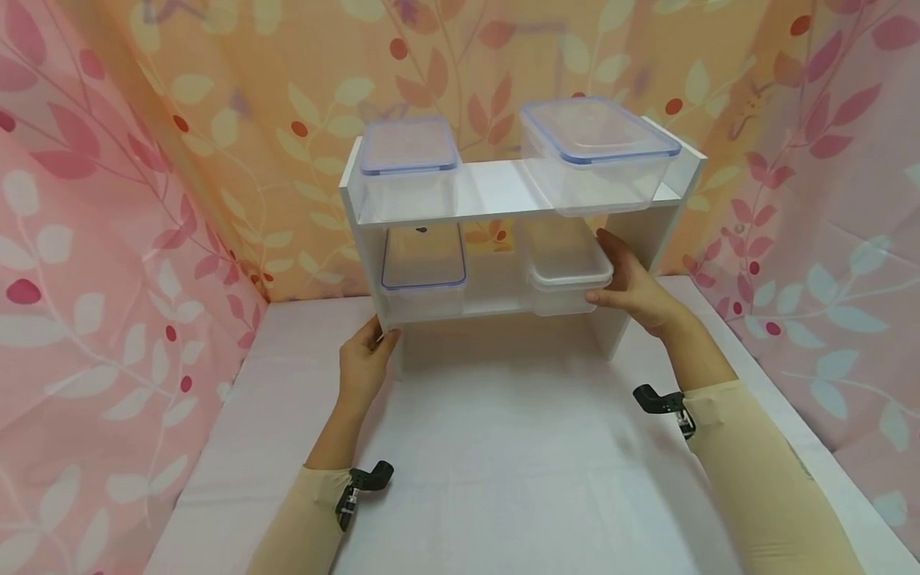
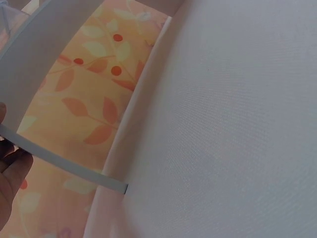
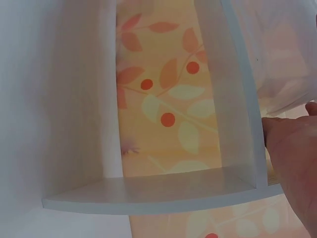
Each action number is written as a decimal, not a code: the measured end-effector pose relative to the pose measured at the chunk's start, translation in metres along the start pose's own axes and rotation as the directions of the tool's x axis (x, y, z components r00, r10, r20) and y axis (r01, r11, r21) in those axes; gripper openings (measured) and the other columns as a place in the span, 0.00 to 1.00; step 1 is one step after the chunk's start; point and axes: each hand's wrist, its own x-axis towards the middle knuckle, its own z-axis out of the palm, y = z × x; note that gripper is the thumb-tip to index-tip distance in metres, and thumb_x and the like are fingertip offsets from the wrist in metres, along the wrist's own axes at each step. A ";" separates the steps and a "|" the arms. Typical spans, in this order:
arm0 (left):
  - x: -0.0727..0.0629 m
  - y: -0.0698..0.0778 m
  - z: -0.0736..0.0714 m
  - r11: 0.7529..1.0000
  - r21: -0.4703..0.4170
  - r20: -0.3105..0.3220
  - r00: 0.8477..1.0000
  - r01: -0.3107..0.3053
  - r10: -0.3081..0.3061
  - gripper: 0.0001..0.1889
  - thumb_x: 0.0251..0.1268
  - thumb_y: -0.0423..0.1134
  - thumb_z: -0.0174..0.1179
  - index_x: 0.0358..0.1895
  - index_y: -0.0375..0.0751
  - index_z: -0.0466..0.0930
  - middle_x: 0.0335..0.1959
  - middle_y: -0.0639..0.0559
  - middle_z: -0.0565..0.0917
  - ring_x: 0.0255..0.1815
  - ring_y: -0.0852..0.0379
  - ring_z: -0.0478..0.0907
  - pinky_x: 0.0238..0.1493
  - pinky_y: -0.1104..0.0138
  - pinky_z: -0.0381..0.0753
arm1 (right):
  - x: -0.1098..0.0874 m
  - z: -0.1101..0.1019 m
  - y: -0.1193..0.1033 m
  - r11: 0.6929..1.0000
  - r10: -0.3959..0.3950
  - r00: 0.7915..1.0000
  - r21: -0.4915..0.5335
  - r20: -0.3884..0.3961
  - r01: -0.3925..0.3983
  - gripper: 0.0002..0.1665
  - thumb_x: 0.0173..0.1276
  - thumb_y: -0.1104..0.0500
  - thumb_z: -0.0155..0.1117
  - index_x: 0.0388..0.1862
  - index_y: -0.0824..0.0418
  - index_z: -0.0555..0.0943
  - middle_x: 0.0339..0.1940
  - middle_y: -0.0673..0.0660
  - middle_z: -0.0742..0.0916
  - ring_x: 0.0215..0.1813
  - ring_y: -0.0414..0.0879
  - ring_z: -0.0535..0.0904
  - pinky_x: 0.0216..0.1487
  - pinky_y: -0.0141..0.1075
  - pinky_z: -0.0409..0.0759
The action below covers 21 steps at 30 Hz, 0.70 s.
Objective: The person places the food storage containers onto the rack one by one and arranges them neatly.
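Observation:
A white two-tier shelf unit (image 1: 496, 184) stands on the white-covered table in the head view. My left hand (image 1: 364, 359) grips the front edge of its left side panel, thumb in front and fingers on the outer side; the left wrist view shows the panel (image 2: 64, 163) in this hold. On the lower tier at right sits a clear plastic food container with a whitish lid (image 1: 571, 267). My right hand (image 1: 636, 287) holds this container at its right end, thumb at the front corner and fingers along the side. In the right wrist view, the hand (image 3: 297, 153) overlaps the shelf edge.
A clear container with a blue-rimmed lid (image 1: 424, 259) sits at left on the lower tier. Two more blue-rimmed containers stand on top, a smaller one (image 1: 410, 168) at left and a larger one (image 1: 604, 156) at right. Leaf-patterned curtains (image 1: 302, 128) enclose the table (image 1: 496, 479).

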 end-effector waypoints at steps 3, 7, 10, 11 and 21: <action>0.000 0.000 -0.001 1.000 0.003 0.004 1.000 -0.002 0.002 0.23 0.73 0.33 0.63 0.68 0.29 0.75 0.65 0.32 0.79 0.66 0.44 0.79 0.61 0.67 0.82 | -0.002 0.002 0.000 0.999 -0.027 1.000 0.018 -0.003 0.027 0.60 0.64 0.73 0.67 0.84 0.51 0.42 0.83 0.57 0.53 0.78 0.57 0.57 0.63 0.23 0.78; -0.001 0.001 -0.002 1.000 0.005 0.015 1.000 0.015 -0.015 0.24 0.74 0.33 0.63 0.69 0.30 0.74 0.66 0.32 0.79 0.66 0.43 0.79 0.62 0.67 0.82 | -0.006 0.005 0.001 0.998 -0.048 0.999 0.048 -0.008 0.048 0.58 0.65 0.73 0.67 0.84 0.50 0.45 0.82 0.56 0.55 0.78 0.55 0.58 0.63 0.23 0.78; -0.001 0.003 -0.003 1.000 0.012 0.019 1.000 0.009 -0.010 0.24 0.74 0.34 0.63 0.69 0.30 0.74 0.66 0.33 0.79 0.67 0.44 0.79 0.62 0.67 0.82 | -0.010 0.007 0.000 0.994 -0.082 0.996 0.071 -0.020 0.084 0.57 0.65 0.75 0.66 0.83 0.53 0.46 0.81 0.58 0.56 0.78 0.53 0.58 0.65 0.23 0.77; 0.000 0.003 -0.003 1.000 0.014 0.019 1.000 0.004 -0.004 0.24 0.74 0.33 0.63 0.69 0.30 0.74 0.66 0.33 0.79 0.67 0.44 0.78 0.62 0.67 0.82 | -0.011 0.007 -0.001 0.993 -0.090 0.996 0.074 -0.027 0.092 0.57 0.65 0.76 0.66 0.83 0.54 0.46 0.82 0.59 0.56 0.79 0.53 0.57 0.66 0.22 0.76; -0.003 0.006 -0.004 1.000 0.030 0.027 1.000 -0.001 0.001 0.24 0.73 0.33 0.63 0.68 0.29 0.74 0.66 0.33 0.78 0.67 0.42 0.77 0.62 0.65 0.82 | -0.034 0.012 -0.010 0.995 -0.063 0.992 0.065 -0.113 0.071 0.56 0.69 0.74 0.64 0.84 0.59 0.42 0.86 0.63 0.49 0.86 0.56 0.44 0.83 0.35 0.55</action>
